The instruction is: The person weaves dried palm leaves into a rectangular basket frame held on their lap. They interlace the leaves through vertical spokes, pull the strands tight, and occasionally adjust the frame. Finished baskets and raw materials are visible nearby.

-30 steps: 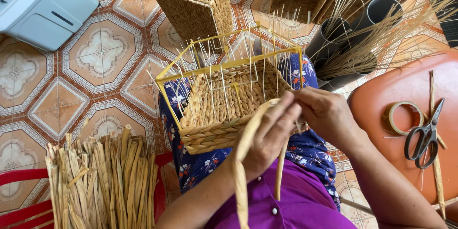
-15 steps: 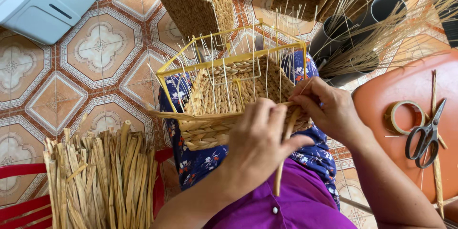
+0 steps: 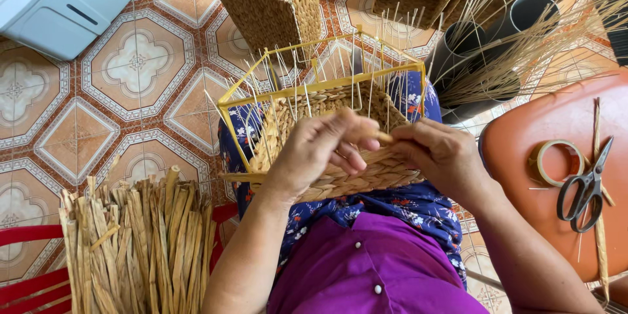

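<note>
The basket (image 3: 340, 157) is woven only partway up its yellow frame (image 3: 314, 88); both hands, left hand (image 3: 314, 154) and right hand (image 3: 438, 154), pinch a straw strand (image 3: 383, 136) at the near wall.

No packages, labels, signs or screens.

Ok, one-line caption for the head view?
Left hand and right hand pinch a straw strand on a half-woven basket around a yellow wire frame.

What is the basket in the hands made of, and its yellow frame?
The basket looks woven from dried, matte tan plant fibre, braided in rows. The yellow frame looks like thin painted metal rod, straight and glossy, though coated plastic is possible.
</note>
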